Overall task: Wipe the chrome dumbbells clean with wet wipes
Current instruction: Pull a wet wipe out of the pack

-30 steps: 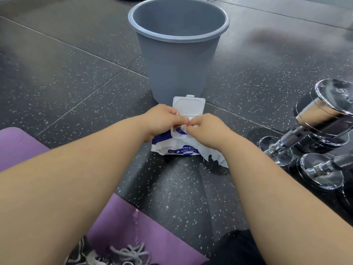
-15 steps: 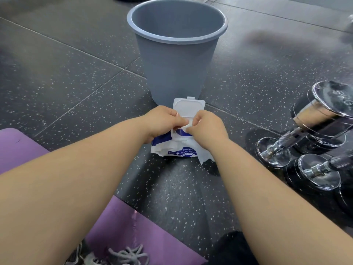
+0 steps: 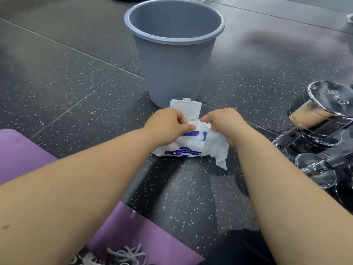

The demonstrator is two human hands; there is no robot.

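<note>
Wipe point(image 3: 215, 148), white and crumpled, hangs gripped in right hand point(image 3: 225, 123) while left hand point(image 3: 168, 125) grips the open-lidded pack point(image 3: 179, 152).

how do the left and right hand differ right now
The left hand holds the wipes pack down; the right hand grips a loose wipe. The left hand is over the pack's top; the right hand is at its right edge. Both are just in front of the bin.

One bin point(image 3: 172, 69), one wipe pack point(image 3: 181, 152), one loose wipe point(image 3: 215, 148), one purple mat point(image 3: 23, 150). One left hand point(image 3: 168, 123), one right hand point(image 3: 223, 123). Two chrome dumbbells point(image 3: 322, 119) at right.
</note>
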